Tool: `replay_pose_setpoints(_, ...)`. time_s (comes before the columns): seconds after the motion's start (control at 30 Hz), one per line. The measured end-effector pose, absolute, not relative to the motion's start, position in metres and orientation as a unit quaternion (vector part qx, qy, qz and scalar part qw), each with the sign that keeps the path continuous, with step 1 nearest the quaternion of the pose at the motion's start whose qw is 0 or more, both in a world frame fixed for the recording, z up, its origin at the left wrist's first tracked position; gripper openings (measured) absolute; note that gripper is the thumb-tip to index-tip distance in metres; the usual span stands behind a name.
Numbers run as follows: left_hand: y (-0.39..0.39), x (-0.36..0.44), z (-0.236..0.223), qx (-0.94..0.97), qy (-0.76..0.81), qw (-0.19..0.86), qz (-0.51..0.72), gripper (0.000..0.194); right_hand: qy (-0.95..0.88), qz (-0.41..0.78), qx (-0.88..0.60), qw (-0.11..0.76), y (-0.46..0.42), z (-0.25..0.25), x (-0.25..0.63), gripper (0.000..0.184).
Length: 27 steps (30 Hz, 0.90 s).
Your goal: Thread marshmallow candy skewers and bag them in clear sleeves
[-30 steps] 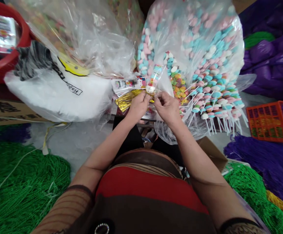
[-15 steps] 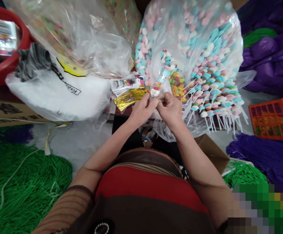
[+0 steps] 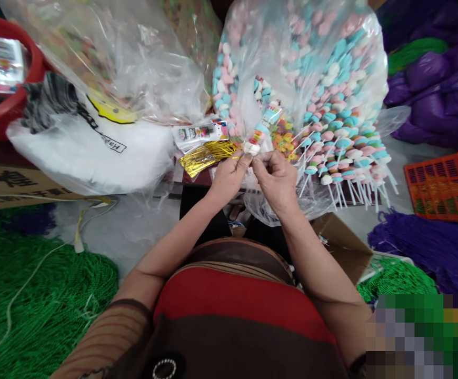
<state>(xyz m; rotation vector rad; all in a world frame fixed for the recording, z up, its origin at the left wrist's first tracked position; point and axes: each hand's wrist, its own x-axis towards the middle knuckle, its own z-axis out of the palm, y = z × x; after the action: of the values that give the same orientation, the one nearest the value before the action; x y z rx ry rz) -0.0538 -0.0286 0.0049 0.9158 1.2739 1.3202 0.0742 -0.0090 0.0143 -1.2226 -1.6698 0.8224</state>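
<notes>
My left hand (image 3: 229, 176) and my right hand (image 3: 275, 179) meet in front of me, fingers pinched together at the base of a candy skewer in a clear sleeve (image 3: 261, 129). The skewer points up and away, tilted a little right. A thin gold twist tie (image 3: 237, 157) shows at the pinch by my left fingers. A bundle of gold twist ties (image 3: 203, 156) lies just left of my left hand, beside printed packets (image 3: 197, 134).
A large clear bag of pastel candy skewers (image 3: 331, 105) stands behind my hands, sticks pointing right. A white and clear bag pile (image 3: 90, 137) and a red tub (image 3: 19, 100) are left. Green beads (image 3: 43, 295), purple beads (image 3: 430, 247), an orange crate (image 3: 442, 184) surround me.
Both hands stayed pinched on the skewer's base, shifting slightly. The skewer's top has leaned from upright toward the right. The view has drifted a little.
</notes>
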Motion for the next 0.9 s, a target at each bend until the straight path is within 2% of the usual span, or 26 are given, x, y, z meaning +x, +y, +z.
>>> replay_pose_setpoints(0.23, -0.029, -0.046, 0.016, 0.24, 0.447, 0.656, 0.559, 0.051, -0.638, 0.373, -0.476, 0.476, -0.015, 0.01, 0.081, 0.026)
replay_pose_setpoints(0.43, -0.035, -0.051, 0.027, 0.217, 0.388, 0.773, 0.453, 0.062, -0.597, 0.476, -0.447, 0.466, -0.013, 0.008, 0.089, 0.04)
replay_pose_setpoints(0.53, -0.039, -0.054, 0.026, 0.219, 0.356, 0.816, 0.399, 0.064, -0.58, 0.543, -0.405, 0.453, -0.011, 0.007, 0.096, 0.043)
replay_pose_setpoints(0.7, -0.045, -0.054, 0.021, 0.196, 0.315, 0.862, 0.346, 0.061, -0.564, 0.638, -0.375, 0.366, -0.008, -0.001, 0.109, 0.048)
replay_pose_setpoints(0.77, -0.045, -0.052, 0.02, 0.182, 0.306, 0.866, 0.35, 0.057, -0.553, 0.633, -0.385, 0.382, -0.007, -0.006, 0.109, 0.048)
replay_pose_setpoints(0.9, -0.042, -0.052, 0.022, 0.175, 0.297, 0.86, 0.377, 0.048, -0.546, 0.543, -0.422, 0.477, -0.006, -0.008, 0.099, 0.039)
